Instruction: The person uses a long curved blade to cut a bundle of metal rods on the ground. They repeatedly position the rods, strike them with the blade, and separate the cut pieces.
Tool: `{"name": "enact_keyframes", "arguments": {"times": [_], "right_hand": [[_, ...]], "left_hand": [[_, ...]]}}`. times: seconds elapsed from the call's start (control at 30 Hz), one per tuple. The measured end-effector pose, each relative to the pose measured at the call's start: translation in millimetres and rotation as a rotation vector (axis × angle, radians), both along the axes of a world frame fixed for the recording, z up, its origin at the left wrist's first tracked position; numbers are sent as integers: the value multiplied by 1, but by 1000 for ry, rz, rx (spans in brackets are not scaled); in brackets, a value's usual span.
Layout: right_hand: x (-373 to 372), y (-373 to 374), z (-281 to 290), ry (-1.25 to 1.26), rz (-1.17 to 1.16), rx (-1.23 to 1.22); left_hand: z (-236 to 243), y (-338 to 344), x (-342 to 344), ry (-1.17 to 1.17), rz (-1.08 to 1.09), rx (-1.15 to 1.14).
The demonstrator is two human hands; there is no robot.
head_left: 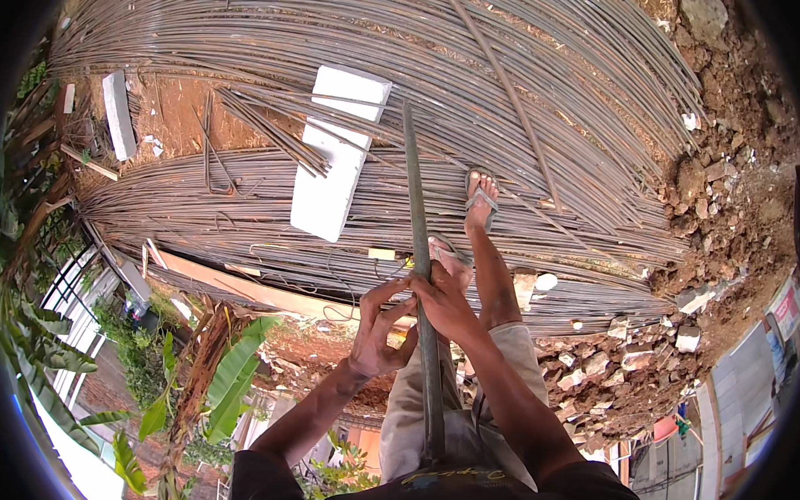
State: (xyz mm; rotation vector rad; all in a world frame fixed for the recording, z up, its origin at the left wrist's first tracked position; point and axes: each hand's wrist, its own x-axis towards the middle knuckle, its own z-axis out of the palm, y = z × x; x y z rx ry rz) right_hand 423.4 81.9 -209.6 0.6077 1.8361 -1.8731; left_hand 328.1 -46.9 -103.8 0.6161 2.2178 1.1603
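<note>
A long grey-green bar (417, 188) stands in front of my body, its lower end close to my shirt and its upper end over the steel rods. My right hand (446, 308) is closed around the bar near its middle. Beside it, my left hand (378, 332) has bent fingers, their tips meeting the bar and the right fingers; its thumb reaches the bar's left side. Whether a smaller piece sits between the fingertips is hidden. Beyond my hands, many long rusty rebar rods (536, 95) lie in wide layers on the ground.
My sandalled foot (481, 199) stands on the rods. A white foam block (332, 186) lies among them, with loose rods across it. A wooden plank (234, 278) lies at the left. Broken rubble (598, 366) and earth border the right side; banana leaves (237, 375) rise at lower left.
</note>
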Motion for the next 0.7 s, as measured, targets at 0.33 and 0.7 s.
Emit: {"name": "enact_keyframes", "arguments": {"times": [0.33,0.7], "right_hand": [[-99,-26,37,-62,-163,-186],[-59,106,-158,-759,-1236,-286]], "left_hand": [[86,24,-76,-66,-13,172],[70,41,-133,-59,80,224]]}}
